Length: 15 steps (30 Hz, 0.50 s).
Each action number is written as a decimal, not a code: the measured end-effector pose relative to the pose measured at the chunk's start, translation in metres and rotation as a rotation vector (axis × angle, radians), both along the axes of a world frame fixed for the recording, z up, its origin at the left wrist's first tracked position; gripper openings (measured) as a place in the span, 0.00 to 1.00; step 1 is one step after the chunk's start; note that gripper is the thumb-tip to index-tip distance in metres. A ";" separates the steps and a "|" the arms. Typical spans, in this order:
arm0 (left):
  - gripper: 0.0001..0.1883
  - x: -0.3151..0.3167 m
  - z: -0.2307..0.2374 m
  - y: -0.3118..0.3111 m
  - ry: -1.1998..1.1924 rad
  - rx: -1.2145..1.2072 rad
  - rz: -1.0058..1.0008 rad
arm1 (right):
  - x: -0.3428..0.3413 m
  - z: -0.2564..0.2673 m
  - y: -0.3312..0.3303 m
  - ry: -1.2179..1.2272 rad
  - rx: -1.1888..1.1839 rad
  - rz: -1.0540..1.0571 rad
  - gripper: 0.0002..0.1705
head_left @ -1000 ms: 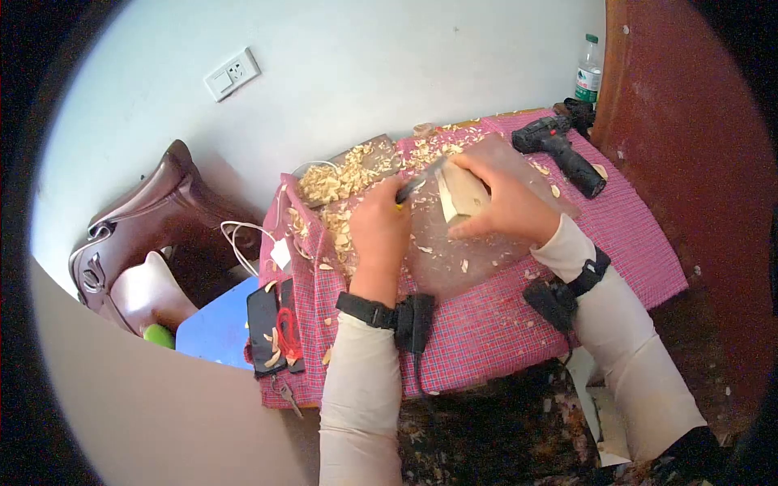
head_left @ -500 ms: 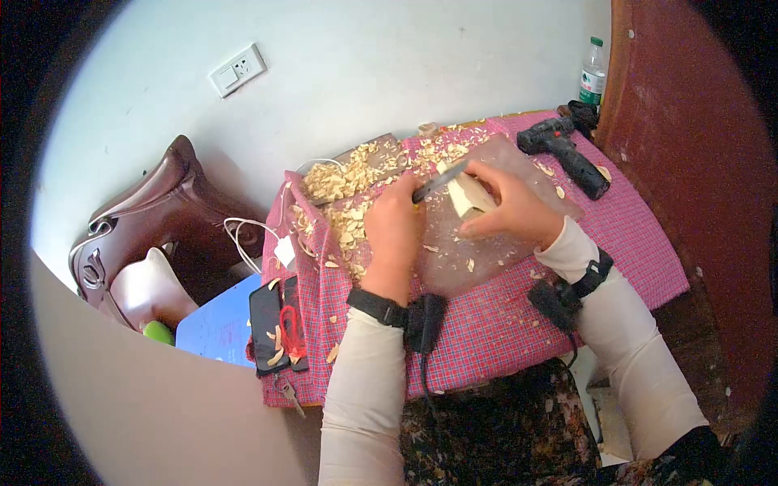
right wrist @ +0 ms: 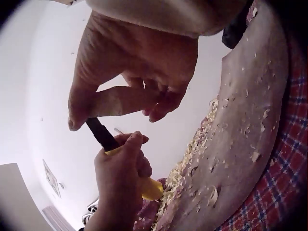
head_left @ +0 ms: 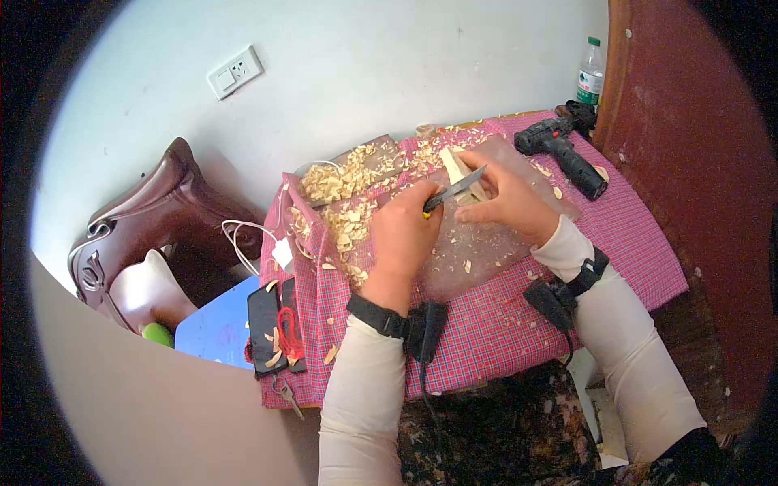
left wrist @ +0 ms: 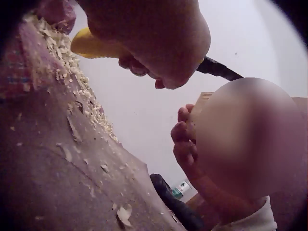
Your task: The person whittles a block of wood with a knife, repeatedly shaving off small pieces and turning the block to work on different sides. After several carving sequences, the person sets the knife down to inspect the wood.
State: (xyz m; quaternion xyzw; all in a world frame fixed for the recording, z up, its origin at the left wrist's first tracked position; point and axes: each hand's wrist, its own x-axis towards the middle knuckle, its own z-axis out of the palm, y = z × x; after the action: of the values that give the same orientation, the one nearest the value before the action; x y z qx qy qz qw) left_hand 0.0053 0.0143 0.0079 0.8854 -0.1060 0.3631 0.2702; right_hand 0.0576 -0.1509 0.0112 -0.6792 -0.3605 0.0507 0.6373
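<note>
My left hand (head_left: 405, 231) grips the yellow handle (left wrist: 94, 44) of a knife. Its dark blade (head_left: 458, 188) slants up to the right, across a pale wood block (head_left: 456, 164) in the head view. The block is held by my right hand (head_left: 515, 198), thumb on the near side and fingers around the far side. Both hands are above a greyish sheet (head_left: 462, 263) strewn with shavings. In the right wrist view the blade (right wrist: 101, 133) reaches up to the right thumb, and the left hand (right wrist: 120, 178) is below. A round blur hides part of the block in the left wrist view.
Wood shavings (head_left: 344, 180) heap at the table's back left. A black power drill (head_left: 567, 158) lies at the right, near a bottle (head_left: 590, 79). Phone (head_left: 263, 328), red cord (head_left: 288, 332) and keys (head_left: 289, 397) lie along the left edge of the checked cloth (head_left: 486, 344).
The left hand and knife have moved rightward, the blade now lower across the block. The block has tilted in the right hand, its far end swinging up and left.
</note>
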 end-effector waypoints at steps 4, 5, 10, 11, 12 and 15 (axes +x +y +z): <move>0.09 0.002 0.000 0.001 0.029 0.018 0.046 | -0.007 0.005 0.000 0.059 -0.012 0.027 0.46; 0.09 0.002 0.000 0.002 0.001 0.048 0.076 | -0.008 0.007 0.000 0.095 -0.007 0.030 0.45; 0.09 0.005 -0.002 0.011 -0.004 0.049 0.164 | -0.009 0.010 -0.001 0.064 -0.038 0.174 0.44; 0.09 0.005 -0.001 0.011 -0.028 0.094 0.197 | -0.010 0.011 -0.002 0.111 -0.041 0.172 0.44; 0.09 0.007 -0.002 0.012 -0.027 0.093 0.197 | -0.011 0.011 -0.003 0.112 -0.042 0.172 0.44; 0.08 0.015 -0.006 0.017 -0.022 0.074 0.278 | -0.012 0.012 -0.007 0.098 -0.004 0.214 0.46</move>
State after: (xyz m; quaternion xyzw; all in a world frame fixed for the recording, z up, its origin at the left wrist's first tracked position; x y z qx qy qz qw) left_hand 0.0203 0.0315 0.0020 0.8969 0.0012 0.4026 0.1831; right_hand 0.0453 -0.1575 0.0236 -0.6347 -0.3996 0.1523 0.6437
